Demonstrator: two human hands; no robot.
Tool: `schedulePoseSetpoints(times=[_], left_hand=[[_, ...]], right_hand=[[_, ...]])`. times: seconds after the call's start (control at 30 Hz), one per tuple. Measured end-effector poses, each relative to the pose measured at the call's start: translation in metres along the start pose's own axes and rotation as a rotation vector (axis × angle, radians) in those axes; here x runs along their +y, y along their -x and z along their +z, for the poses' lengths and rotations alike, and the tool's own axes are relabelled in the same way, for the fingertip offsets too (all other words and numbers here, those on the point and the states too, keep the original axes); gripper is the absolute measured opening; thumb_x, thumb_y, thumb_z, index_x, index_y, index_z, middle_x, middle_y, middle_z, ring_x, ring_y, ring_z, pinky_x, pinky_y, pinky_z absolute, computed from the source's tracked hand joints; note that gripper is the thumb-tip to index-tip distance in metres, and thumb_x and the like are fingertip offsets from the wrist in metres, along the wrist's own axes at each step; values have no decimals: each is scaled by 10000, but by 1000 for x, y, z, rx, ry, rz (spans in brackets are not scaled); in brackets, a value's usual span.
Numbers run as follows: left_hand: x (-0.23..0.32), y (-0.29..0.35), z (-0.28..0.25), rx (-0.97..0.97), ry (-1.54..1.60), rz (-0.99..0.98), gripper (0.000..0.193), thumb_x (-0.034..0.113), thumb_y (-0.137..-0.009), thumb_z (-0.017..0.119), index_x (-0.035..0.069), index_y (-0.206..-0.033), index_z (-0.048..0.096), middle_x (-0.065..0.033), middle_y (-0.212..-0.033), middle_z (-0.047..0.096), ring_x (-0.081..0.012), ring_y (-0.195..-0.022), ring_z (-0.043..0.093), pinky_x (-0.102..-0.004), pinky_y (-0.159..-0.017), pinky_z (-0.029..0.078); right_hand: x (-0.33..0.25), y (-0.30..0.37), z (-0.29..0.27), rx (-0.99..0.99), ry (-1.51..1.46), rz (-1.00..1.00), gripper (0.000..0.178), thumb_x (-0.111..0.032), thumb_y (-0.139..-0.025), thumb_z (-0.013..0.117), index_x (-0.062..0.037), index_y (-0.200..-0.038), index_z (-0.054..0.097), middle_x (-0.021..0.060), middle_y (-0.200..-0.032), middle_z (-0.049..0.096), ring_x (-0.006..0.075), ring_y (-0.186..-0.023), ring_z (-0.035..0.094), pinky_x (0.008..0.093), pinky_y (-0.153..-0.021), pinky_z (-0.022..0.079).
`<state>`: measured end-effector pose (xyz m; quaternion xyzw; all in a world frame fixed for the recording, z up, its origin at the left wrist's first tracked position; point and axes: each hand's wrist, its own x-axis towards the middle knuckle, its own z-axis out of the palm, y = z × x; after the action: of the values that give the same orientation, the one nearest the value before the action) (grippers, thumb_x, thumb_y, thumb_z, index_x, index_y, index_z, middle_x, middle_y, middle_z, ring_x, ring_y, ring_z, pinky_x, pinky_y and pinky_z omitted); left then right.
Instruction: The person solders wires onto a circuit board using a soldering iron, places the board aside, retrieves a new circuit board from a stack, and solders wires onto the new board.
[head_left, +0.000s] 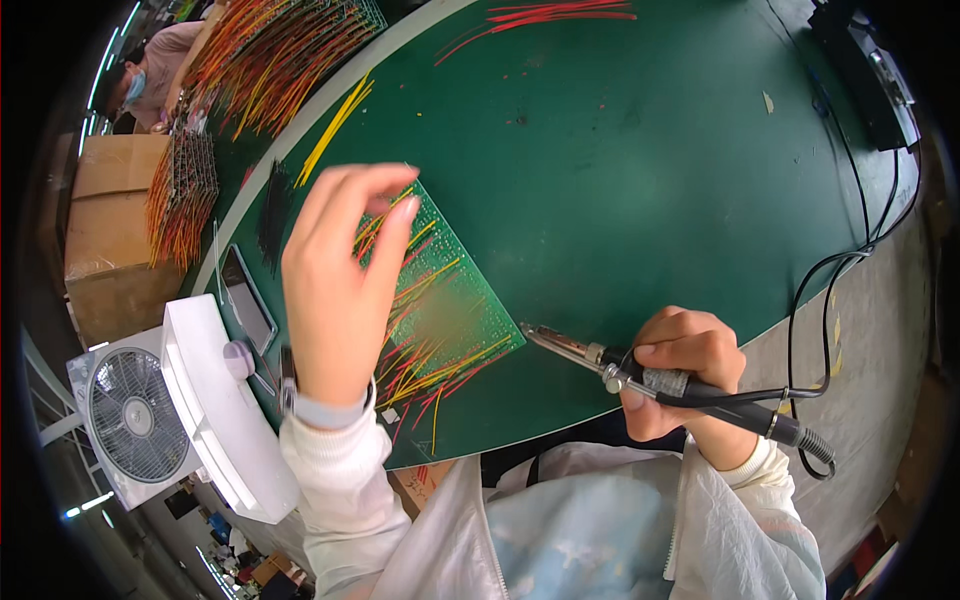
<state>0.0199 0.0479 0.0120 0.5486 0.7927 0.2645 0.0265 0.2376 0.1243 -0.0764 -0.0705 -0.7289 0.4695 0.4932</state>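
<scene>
Heat is the likely hazard: the soldering iron [640,375], clamped in the right hand [690,365], points its tip at the edge of the green circuit board [455,300] on the green table [620,180], close to the red and yellow wire leads [435,365]; a slip could scorch insulation. The left hand [340,290] pinches wires above the board, near that tip. A white fan [165,410], a phone [248,298] and the iron's cable [840,260] crowd the edges.

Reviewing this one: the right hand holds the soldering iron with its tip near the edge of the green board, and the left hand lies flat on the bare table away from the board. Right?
Not quite. In the head view the left hand is raised over the green board, fingers pinching at its wires, not flat on the table. The right hand does hold the soldering iron, tip near the board's edge.
</scene>
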Motion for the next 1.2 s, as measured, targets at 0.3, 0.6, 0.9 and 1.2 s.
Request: schedulePoseSetpoints(times=[0.3,0.6,0.9,1.2], left_hand=[[6,-172,91,-70,81,447,108,78,-782,598,7,-863,585,-158,-860,566,-326,-861,547,-371,-766,439],[16,-193,122,-117,-44,474,106,105,-790,578,2,-772,598,-153,-821,572,-325,-827,557,-385,-742,442],[21,-178,87,13,-35,485,100,92,-800,557,-6,-802,579,-163,-800,572,-316,-780,572,-388,-694,449],[-35,-46,22,280,119,20,92,80,-881,513,-5,-907,487,-88,-763,534,-185,-648,522,-298,-625,440]], right_hand=[[-5,-8,9,54,-18,-29,288,-27,-521,646,-27,-771,503,60,-586,518,147,-419,493,226,-364,385],[-1,-9,4,6,-67,-45,282,-37,-555,683,4,-788,530,63,-617,512,162,-462,524,231,-354,374],[-1,-7,6,8,-68,-68,339,4,-496,644,-10,-808,514,59,-596,520,162,-433,505,235,-352,361],[-2,-25,-6,-21,-12,-8,342,-89,-626,665,-8,-884,455,94,-689,498,168,-516,503,259,-462,410]])
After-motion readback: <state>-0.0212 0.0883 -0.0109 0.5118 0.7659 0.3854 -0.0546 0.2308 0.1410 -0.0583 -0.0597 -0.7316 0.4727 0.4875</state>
